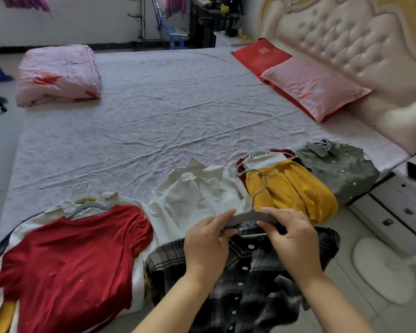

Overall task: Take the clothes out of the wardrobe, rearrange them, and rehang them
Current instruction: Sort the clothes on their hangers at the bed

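Plaid shirt (pixel 245 272) lay at 6 o'clock on the bed (pixel 154 104) edge, just beneath the left hand (pixel 207 239) and right hand (pixel 291 236), both hands gripping the grey hanger (pixel 246 216), bar running 9-to-3, hook toward 12.

Home bedroom: bed (pixel 154 111), pillows (pixel 315 87).

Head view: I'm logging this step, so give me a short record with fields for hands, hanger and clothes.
left hand: grips one end of the hanger
right hand: grips its other end
hanger: grey, hook pointing away, held over the collar of the plaid shirt
plaid shirt: nearest, hanging over the edge of the bed
laid out on bed, left to right: red top, white shirt, yellow cardigan, green shirt
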Motion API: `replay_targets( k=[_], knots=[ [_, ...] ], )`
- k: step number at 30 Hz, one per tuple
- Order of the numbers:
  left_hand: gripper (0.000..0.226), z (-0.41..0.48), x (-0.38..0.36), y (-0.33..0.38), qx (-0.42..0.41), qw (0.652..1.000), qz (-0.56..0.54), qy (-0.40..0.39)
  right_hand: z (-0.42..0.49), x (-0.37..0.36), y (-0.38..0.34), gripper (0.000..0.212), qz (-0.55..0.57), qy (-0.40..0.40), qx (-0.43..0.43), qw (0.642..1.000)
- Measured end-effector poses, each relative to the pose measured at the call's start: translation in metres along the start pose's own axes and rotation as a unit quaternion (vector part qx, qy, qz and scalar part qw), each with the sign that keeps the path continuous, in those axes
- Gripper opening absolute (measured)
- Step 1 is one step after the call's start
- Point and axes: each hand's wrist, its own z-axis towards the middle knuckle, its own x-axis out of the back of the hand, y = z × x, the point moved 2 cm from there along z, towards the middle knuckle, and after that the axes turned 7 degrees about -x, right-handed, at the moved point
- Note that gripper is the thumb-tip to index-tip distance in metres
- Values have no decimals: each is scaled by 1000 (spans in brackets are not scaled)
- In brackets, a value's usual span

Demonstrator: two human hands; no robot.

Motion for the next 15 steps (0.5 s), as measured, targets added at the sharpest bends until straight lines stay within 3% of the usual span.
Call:
replay_targets(
  k=[10,15],
  knots=[
    [37,113,-29,-65,95,995,1,-43,133,-65,-2,26,-3,-42,15,999],
    [36,167,-40,-99,117,993,21,-23,202,-104,-5,28,24,-63,38,997]
  ],
)
